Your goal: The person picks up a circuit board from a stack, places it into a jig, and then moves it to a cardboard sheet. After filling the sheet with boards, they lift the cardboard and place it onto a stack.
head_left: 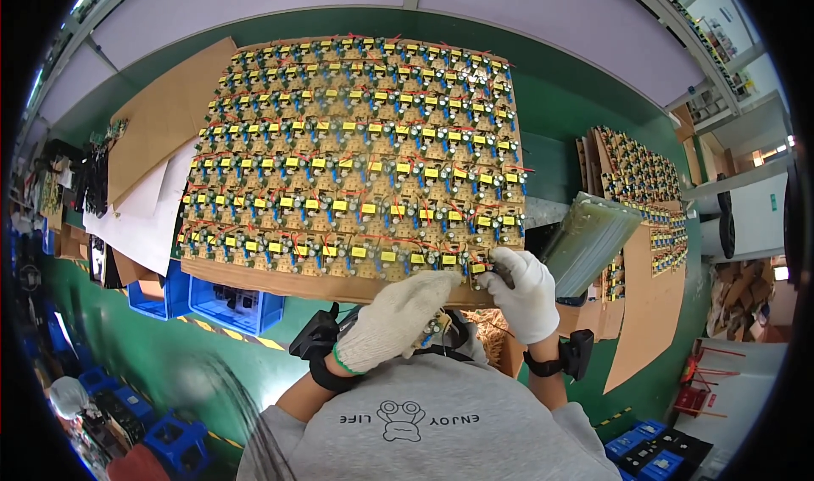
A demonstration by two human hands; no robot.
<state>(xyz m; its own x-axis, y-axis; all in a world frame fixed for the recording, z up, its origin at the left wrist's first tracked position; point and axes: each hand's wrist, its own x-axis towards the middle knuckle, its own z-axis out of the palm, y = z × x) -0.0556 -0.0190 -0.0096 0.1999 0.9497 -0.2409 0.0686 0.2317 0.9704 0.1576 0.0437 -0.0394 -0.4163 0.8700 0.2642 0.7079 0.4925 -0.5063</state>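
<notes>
From the head camera, your right hand point(526, 290), in a white knit glove, has its fingers point(494, 279) closed on one small brown circuit board with a yellow block component point(477, 268) at the near right corner of the big grid of like boards point(356, 155), which lies on a brown cardboard sheet point(297, 284) over the green tabletop point(551, 108). Your left hand point(394, 318), gloved the same, is curled shut around a few more small boards point(437, 320) just below the sheet's near edge (only their tips peep out past the glove). Judge these boards as light and stiff but fragile: the cylindrical capacitors and thin red wires stand proud and would bend or snag, so take each by its bare board edges, not by the parts on top. Knit gloves grip well yet can catch on leads, so lift straight up from the neighbours touching it. To your right a stack of pale green bare panels point(589, 239) leans tilted, near more loaded sheets point(644, 176); blue plastic bins point(225, 303) sit under the cardboard's left edge.
</notes>
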